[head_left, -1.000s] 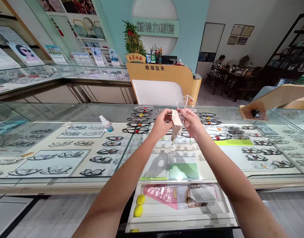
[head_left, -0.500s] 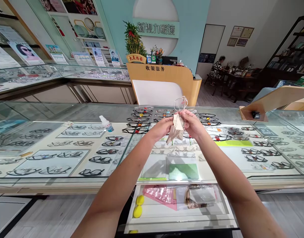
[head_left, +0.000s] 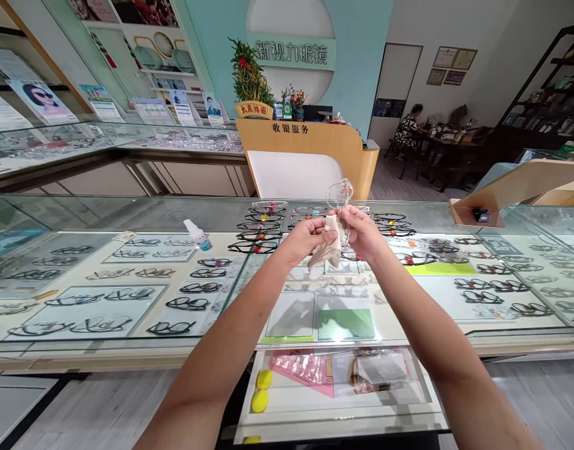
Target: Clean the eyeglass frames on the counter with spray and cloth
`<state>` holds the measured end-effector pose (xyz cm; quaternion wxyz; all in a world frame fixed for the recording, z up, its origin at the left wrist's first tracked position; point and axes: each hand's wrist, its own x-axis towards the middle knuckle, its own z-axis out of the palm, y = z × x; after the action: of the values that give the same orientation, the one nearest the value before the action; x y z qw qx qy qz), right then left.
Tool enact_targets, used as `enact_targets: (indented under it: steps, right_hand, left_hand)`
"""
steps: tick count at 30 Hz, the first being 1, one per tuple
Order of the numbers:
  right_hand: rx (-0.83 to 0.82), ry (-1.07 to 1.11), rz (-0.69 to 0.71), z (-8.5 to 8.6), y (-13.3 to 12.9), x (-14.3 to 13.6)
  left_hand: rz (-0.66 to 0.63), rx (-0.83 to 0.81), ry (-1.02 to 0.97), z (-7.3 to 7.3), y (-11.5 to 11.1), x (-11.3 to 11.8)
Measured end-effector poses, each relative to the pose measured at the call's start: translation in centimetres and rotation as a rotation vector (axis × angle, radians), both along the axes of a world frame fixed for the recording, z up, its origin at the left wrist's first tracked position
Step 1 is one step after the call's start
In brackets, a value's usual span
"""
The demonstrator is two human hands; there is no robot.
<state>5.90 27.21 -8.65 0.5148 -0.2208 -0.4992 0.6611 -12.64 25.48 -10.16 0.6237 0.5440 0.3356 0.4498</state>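
Glasses [head_left: 338, 195] in right grip [head_left: 363, 232], jutting above it; cloth [head_left: 326, 252] in left grip [head_left: 304, 241].

Your L hand [head_left: 308, 242] is bare, thumb & fingers uncovered. Your R hand [head_left: 363, 232]: same cond., bare back to the wrist. L wrist [head_left: 287, 255] & R wrist [head_left: 375, 249] also bare, each narrower than the arm behind it. Your L forearm [head_left: 235, 319] is uncovered, smooth in outline, widening grad. twd the elbow; one small spot [head_left: 261, 314] noted approx. mid-length. Your R forearm [head_left: 425, 306] is of sim. shape: slim nr the wrist, fuller twd the elbow, bare for its full vis. length. Your sleeves, if any, are out of view. Fingernail detail too small to tell.
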Motion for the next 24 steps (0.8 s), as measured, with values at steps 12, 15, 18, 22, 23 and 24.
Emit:
enact_targets:
  steps: [12,15,18,22,23,24]
  right_hand:
    - [-0.043,0.107,-0.022,-0.5,0.6,-0.1]
    - [-0.057,0.109,-0.053,-0.5,0.7,0.0]
    - [-0.049,0.094,-0.065,-0.5,0.7,-0.1]
    - [-0.036,0.094,-0.065,-0.5,0.6,-0.3]
    - [-0.033,0.096,-0.068,-0.5,0.6,-0.4]
    - [-0.03,0.098,-0.072,-0.5,0.6,-0.4]
  left_hand:
    - [0.107,0.046,-0.049,0.7,-1.0,1.7]
    - [0.156,0.007,-0.065,0.7,-1.1,1.8]
    - [0.099,0.006,-0.085,0.8,-1.1,1.8]
    - [0.021,0.016,-0.15,0.8,-1.2,1.8]
    - [0.016,0.019,-0.166,0.7,-1.2,1.9]
    - [0.016,0.028,-0.174,0.6,-1.3,2.0]
